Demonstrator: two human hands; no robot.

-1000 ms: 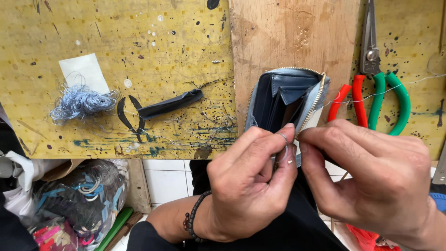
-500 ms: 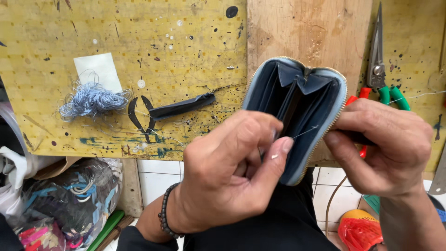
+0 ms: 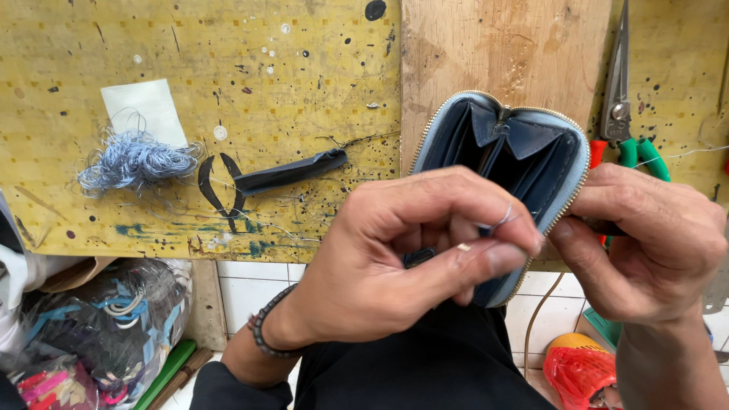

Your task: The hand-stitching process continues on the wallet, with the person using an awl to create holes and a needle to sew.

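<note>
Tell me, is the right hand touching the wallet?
Touching. The head view shows the right hand with its thumb pressed onto the zipper edge of the open blue wallet, gripping that side.

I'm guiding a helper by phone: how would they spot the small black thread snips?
On the yellow speckled workbench, look left of the bare wooden board. The thread snips lie flat beside a tangle of pale blue thread, all black, unlike the red-and-green-handled shears.
</note>
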